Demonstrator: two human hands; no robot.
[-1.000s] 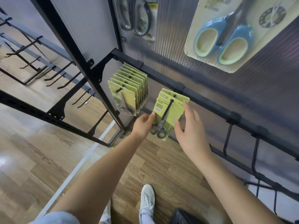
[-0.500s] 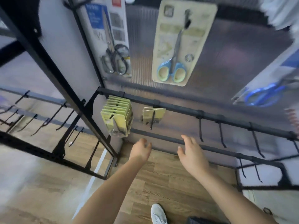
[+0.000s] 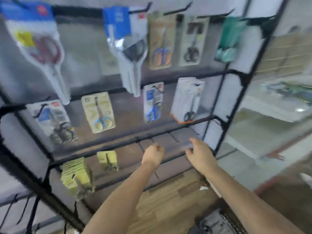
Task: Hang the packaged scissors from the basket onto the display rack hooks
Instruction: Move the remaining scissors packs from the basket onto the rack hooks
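Head view, blurred throughout. Two bare hands reach toward the display rack. The left hand has its fingers curled into a loose fist and holds nothing; the right hand has its fingers relaxed and spread, also holding nothing.

On the lowest rail hang two lots of yellow-green packaged scissors: a thick stack on the leftmost hook and a smaller hanging lot on the next hook, just right of it; how many cards that one holds cannot be told. Empty hooks follow to the right, in front of the hands.

The middle row carries four scissor cards, the top row five, in blue, white, beige and green.

Below is a wood-plank floor; a dark wire basket shows at the bottom edge. No writing is legible.
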